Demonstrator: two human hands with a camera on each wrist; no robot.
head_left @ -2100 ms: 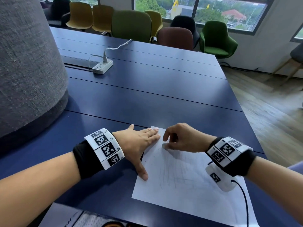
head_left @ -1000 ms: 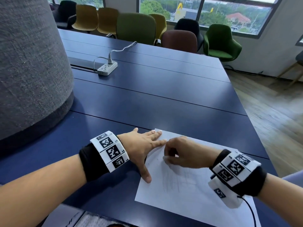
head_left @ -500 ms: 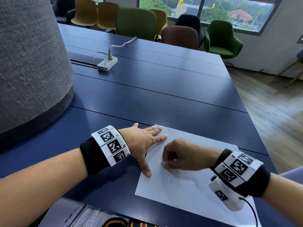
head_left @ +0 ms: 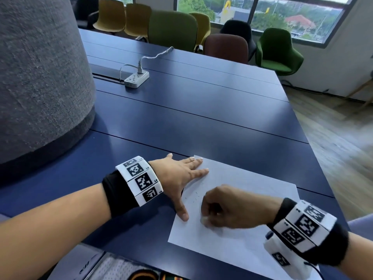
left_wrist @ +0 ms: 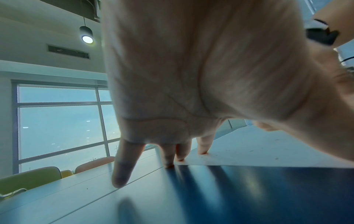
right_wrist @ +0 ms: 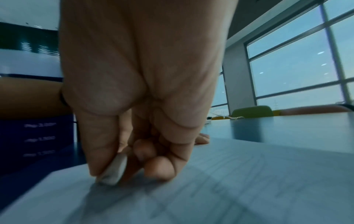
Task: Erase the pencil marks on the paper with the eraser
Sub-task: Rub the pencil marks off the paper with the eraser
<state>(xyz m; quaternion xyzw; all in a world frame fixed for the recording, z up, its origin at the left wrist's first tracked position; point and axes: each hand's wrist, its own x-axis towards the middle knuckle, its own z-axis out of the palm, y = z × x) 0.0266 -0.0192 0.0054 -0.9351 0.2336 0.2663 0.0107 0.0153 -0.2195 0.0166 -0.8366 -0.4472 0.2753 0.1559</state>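
A white sheet of paper [head_left: 238,235] lies on the dark blue table [head_left: 181,118] in front of me. My left hand [head_left: 181,178] lies flat with straight fingers on the sheet's left edge and far corner, thumb spread toward me. My right hand [head_left: 226,211] pinches a small white eraser [right_wrist: 114,171] between thumb and fingers and presses its tip on the paper [right_wrist: 210,189]. Dark eraser crumbs [head_left: 194,196] dot the sheet between the two hands. Pencil marks look very faint and blurred; the right hand covers that area.
A large grey fabric-covered column [head_left: 36,77] stands on the left. A white power strip [head_left: 136,78] with cable lies farther back on the table. Coloured chairs [head_left: 173,31] line the far edge. The table's right edge [head_left: 314,158] drops to wooden floor. Some patterned object [head_left: 125,267] sits at the near edge.
My right hand with the eraser has moved down the sheet toward me, from the far part to the middle. The pencil scribbles have faded. The left hand has stayed on the paper.
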